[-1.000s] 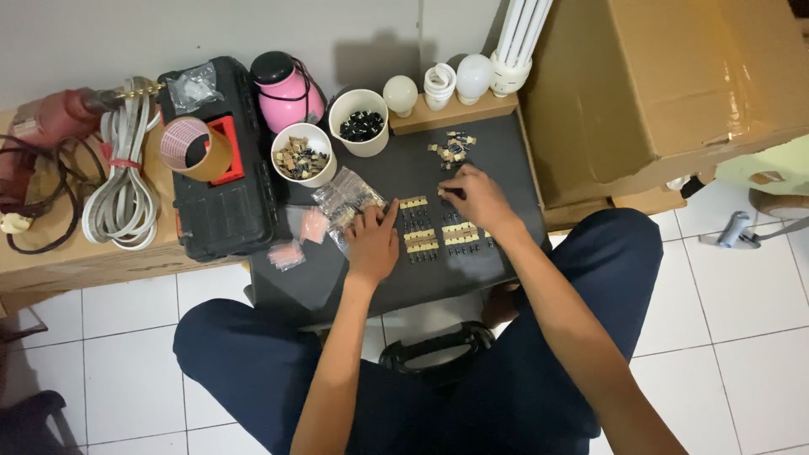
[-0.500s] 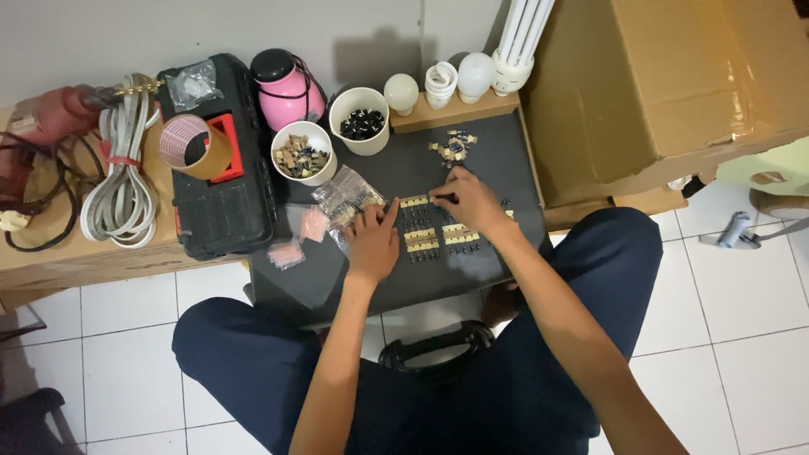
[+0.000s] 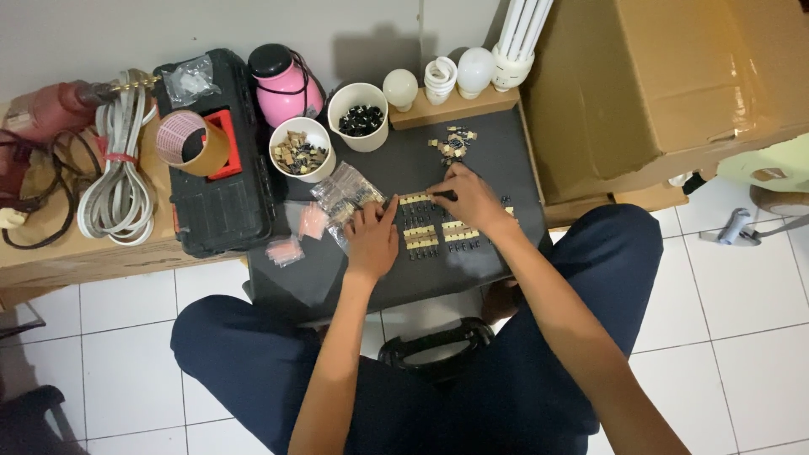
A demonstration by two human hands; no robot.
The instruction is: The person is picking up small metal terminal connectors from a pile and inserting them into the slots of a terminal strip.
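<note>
Both hands rest on the dark surface point(image 3: 480, 160) over rows of small tan component strips point(image 3: 431, 237). The left hand point(image 3: 372, 238) lies flat at the 9 o'clock side of the rows, fingers loosely together, its fingertips touching the nearest strip; it grips nothing visible. The right hand point(image 3: 468, 196) sits at the 1 o'clock side, fingers pinched narrow at the top strip point(image 3: 414, 199); whether it actually holds a piece cannot be told. A small heap of loose parts point(image 3: 452, 143) lies at 12 o'clock of the right hand, apart from it. A clear bag of parts point(image 3: 344, 193) lies just beside the left hand at 11 o'clock. Two white cups stand behind: one with tan pieces point(image 3: 301, 150), one with black pieces point(image 3: 360, 117). A black toolbox point(image 3: 217, 190) occupies the 9 o'clock area, carrying a roll of tape point(image 3: 188, 141).
</note>
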